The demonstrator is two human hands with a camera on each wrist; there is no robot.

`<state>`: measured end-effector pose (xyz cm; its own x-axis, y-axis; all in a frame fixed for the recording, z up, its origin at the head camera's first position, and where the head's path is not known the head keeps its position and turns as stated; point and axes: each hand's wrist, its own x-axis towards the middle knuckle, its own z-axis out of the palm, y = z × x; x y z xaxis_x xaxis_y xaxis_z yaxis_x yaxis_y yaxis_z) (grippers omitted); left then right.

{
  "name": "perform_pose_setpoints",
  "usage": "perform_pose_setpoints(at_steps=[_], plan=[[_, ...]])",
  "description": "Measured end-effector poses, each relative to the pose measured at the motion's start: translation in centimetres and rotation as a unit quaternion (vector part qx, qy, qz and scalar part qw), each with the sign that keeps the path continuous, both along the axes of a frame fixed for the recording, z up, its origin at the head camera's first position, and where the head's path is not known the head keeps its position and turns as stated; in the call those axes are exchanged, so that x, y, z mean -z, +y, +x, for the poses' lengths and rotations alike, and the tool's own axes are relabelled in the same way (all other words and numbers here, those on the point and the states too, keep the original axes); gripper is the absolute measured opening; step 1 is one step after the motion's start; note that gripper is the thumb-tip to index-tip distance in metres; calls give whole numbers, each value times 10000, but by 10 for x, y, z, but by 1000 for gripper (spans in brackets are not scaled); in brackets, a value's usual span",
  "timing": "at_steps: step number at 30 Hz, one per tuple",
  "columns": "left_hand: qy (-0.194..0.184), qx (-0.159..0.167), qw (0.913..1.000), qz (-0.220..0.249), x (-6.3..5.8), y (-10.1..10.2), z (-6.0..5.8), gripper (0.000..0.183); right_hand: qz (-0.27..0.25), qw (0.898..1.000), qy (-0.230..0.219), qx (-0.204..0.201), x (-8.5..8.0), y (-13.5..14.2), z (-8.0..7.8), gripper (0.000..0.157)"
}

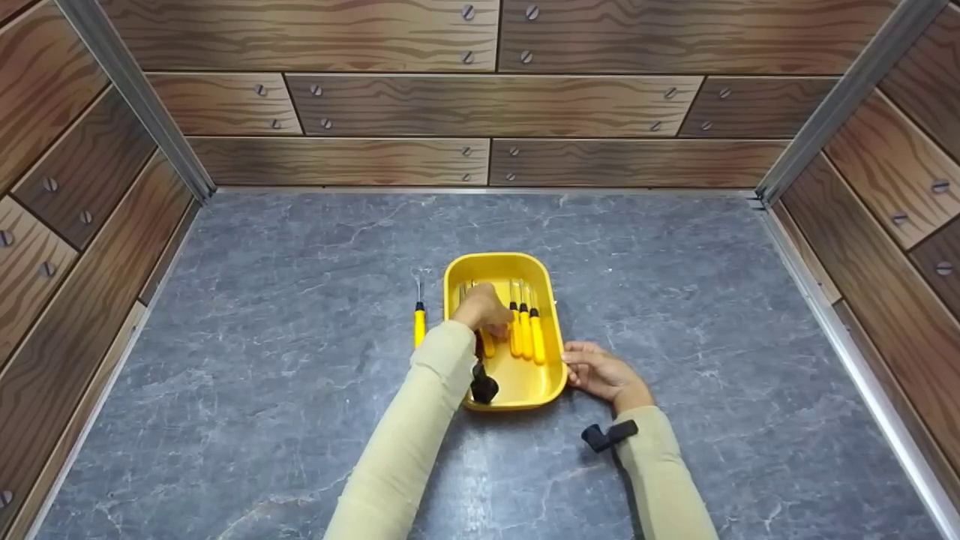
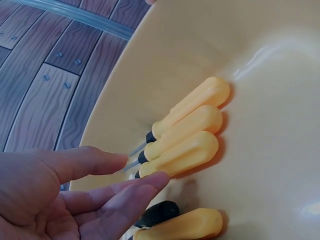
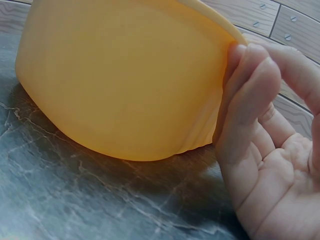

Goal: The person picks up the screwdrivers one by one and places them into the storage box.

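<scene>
My left hand reaches down inside a yellow tray. In the left wrist view its thumb and extended fingers stand apart, the fingertips beside the lowest of three yellow-handled screwdrivers. Whether they touch that handle I cannot tell. These screwdrivers lie side by side, with black collars and thin metal shafts. Below them are another yellow handle and a black handle, partly hidden by the hand. My right hand touches the tray's right outer wall near the rim with extended fingers.
One more yellow-handled screwdriver lies on the grey marbled surface left of the tray, its lower end by the left sleeve. Wood-patterned walls enclose the back and sides, with metal strips along the edges.
</scene>
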<state>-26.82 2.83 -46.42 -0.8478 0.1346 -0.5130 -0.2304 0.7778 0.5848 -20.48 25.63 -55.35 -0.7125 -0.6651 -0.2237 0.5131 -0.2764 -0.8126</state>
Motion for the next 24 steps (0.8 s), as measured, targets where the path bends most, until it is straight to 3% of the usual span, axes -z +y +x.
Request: perform_pose_setpoints(at_steps=[5,9,12,16,21,24], plan=[[285,139,9993,-210,-3,-6,1,24,0,10000,3,6,-1,0,0,20],[708,264,9948,-676,-7,-12,5,24,-24,10000,-7,10,-3,-1,1,21],[735,176,9956,-562,-7,-15,5,23,-1,10000,-54,35,-6,-2,2,22],[361,-281,9979,457,-7,-19,4,21,29,9999,-85,53,-6,-2,2,21],[39,-700,9846,1602,-10,-25,5,22,45,10000,-36,47,-4,-1,1,21],[-13,-802,9769,1980,-12,-30,5,21,47,10000,-29,36,-3,0,1,21]])
